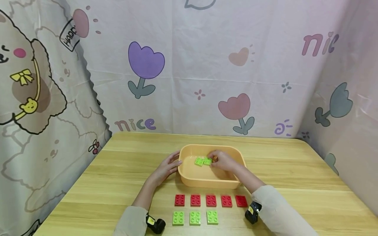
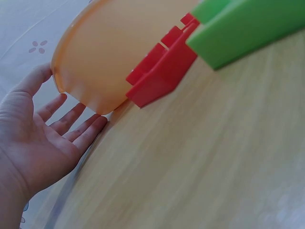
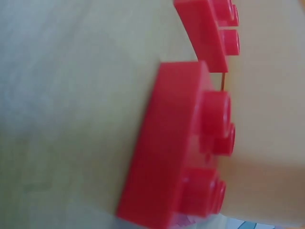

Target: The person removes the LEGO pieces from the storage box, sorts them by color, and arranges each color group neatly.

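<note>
A peach plastic tub [image 1: 203, 183] stands on the table, with two light green toy bricks side by side inside it. My left hand [image 1: 163, 169] rests against the tub's left end. In the left wrist view, that hand's thumb touches the rim and its fairly straight fingers lie along the outer wall. Reaching into the tub from the right, my right hand [image 1: 222, 160] pinches the right-hand green brick [image 1: 207, 161] between thumb and fingers. The other green brick [image 1: 199, 161] lies just left of it. The right wrist view does not show the right hand.
In front of the tub runs a row of several red bricks [image 1: 211, 200]. Nearer to me is a row of three light green bricks [image 1: 195, 218]. A patterned cloth [image 1: 189, 108] hangs behind the wooden table [image 1: 136, 147] and at both sides.
</note>
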The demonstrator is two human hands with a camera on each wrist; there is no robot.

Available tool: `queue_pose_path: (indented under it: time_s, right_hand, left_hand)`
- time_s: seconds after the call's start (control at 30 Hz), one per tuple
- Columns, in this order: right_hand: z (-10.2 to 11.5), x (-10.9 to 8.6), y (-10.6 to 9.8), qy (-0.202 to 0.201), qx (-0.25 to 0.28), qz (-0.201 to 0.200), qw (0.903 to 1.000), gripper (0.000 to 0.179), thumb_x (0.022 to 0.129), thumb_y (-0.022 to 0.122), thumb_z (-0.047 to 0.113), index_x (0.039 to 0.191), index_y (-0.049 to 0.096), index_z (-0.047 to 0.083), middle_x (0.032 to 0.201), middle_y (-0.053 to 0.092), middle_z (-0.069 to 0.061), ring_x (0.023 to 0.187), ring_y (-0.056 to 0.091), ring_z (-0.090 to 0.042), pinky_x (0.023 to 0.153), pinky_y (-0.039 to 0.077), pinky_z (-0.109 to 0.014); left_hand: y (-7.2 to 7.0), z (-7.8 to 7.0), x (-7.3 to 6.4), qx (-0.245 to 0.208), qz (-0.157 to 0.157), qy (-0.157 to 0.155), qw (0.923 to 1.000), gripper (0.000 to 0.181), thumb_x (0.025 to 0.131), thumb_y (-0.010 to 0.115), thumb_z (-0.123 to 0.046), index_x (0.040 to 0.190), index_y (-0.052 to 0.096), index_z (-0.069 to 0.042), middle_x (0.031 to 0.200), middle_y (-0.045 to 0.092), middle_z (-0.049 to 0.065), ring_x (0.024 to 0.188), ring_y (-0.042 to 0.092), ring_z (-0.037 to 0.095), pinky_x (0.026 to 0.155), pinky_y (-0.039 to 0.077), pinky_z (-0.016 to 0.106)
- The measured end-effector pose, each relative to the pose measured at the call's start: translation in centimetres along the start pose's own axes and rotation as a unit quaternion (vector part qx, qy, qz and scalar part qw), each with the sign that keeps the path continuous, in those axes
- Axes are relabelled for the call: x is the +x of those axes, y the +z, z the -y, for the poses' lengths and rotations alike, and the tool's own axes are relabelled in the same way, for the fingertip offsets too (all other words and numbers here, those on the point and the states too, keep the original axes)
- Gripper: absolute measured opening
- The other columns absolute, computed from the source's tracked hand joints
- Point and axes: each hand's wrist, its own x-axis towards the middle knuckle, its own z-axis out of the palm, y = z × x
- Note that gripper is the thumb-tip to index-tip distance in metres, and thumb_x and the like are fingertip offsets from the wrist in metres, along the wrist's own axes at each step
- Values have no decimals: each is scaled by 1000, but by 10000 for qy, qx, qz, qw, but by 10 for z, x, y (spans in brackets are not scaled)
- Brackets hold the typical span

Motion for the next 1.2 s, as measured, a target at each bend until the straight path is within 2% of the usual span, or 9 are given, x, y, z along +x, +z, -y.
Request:
queue_pose_path:
  time_s: [0.3, 0.43, 0.7, 0.93, 1.2]
  right_hand:
    - [0, -2, -6, -15, 86, -53, 9999, 24, 75, 70, -3, 98, 67, 1, 95, 60, -8, 77, 55, -18, 65, 49, -27]
    - [3, -4, -8, -85, -30, -76, 9999, 23, 76, 70, -1, 98, 67, 2, 93, 60, -6, 74, 54, -16, 63, 48, -26]
    - [10, -11, -13, -280, -223, -167, 9992, 24, 76, 69, 2, 100, 66, 5, 93, 60, -3, 72, 55, -13, 63, 48, -25]
    - [18, -20, -16, -352, -255, -181, 9989, 26, 77, 70, 5, 102, 66, 4, 101, 61, -5, 74, 55, -13, 63, 48, -24]
    - [27, -33, -19, -503, -310, -267, 9979, 26, 78, 71, 10, 103, 65, 8, 98, 60, 1, 75, 55, -15, 62, 47, -26]
  left_hand:
    - [2, -1, 1, -7, 6, 61, 10000, 60, 90, 56, -10, 143, 26, -4, 145, 23, 22, 124, 37, 35, 96, 40, 39]
    - [2, 0, 1, -11, 56, 136, 9999, 63, 89, 58, -13, 143, 26, -4, 145, 22, 23, 124, 37, 36, 96, 39, 40]
    - [1, -1, -2, 97, 300, 589, 9978, 66, 88, 61, -25, 142, 29, -4, 142, 24, 27, 119, 43, 32, 93, 43, 37]
    - [1, 0, 0, 34, 17, 52, 10000, 61, 90, 56, -13, 143, 26, -5, 146, 22, 22, 124, 37, 35, 97, 39, 40]
    - [1, 0, 0, -31, -82, 7, 10000, 60, 90, 55, -9, 143, 27, -5, 145, 23, 22, 124, 37, 35, 96, 39, 39]
